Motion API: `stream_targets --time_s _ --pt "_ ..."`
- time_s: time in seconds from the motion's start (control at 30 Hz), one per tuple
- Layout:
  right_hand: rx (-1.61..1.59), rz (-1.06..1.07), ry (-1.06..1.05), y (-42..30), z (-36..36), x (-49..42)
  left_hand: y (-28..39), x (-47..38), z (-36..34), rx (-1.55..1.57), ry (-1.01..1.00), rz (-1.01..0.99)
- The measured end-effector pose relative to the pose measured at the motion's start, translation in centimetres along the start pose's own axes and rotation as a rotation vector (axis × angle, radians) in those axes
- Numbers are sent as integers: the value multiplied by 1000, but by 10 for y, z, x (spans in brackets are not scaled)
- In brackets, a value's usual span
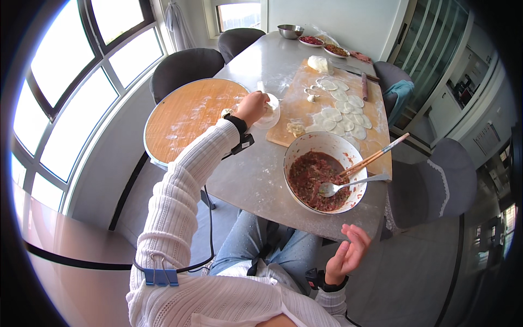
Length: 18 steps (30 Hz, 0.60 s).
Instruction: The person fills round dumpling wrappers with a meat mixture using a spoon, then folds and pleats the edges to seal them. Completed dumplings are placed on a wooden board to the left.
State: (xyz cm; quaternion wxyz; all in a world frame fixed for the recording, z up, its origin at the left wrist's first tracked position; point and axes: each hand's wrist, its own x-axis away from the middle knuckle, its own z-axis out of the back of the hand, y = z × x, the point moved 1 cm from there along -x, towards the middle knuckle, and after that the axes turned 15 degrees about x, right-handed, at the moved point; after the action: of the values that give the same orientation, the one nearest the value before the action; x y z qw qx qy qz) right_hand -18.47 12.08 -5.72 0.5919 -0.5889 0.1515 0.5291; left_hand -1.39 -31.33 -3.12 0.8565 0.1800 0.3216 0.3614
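My left hand [252, 108] reaches over a small white plastic dish [270, 118] with a short handle. Its fingers are bent downward, and the back of the hand hides what they may hold. Something pale lies under the fingertips inside the dish. A dumpling-like piece of dough [227, 112] rests beside my left wrist, on the round wooden board [175, 122]. My right hand [349, 253] is empty, fingers apart, just off the table's near edge. Closest to it stands a white bowl [300, 143] of reddish minced filling [308, 175], with a metal spoon [333, 189] and chopsticks [376, 155] leaning in it.
A floured cutting board [298, 90] carries several round dough wrappers [331, 114], dough scraps [296, 129], a rolling pin [364, 86] and a knife [353, 70]. Farther back are a steel bowl [290, 32] and two plates of food. Grey chairs [433, 184] flank the table [245, 184].
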Motion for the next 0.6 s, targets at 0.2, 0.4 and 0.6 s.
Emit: stream_targets --time_s 0.2,0.4,0.6 --pt "32 0 -25 -2 -2 1 -6 2 3 96 -151 140" --pt "21 -26 -21 -3 -2 2 -13 -8 42 421 0 221" --pt "25 -50 -42 0 -2 5 -31 16 104 494 42 302"
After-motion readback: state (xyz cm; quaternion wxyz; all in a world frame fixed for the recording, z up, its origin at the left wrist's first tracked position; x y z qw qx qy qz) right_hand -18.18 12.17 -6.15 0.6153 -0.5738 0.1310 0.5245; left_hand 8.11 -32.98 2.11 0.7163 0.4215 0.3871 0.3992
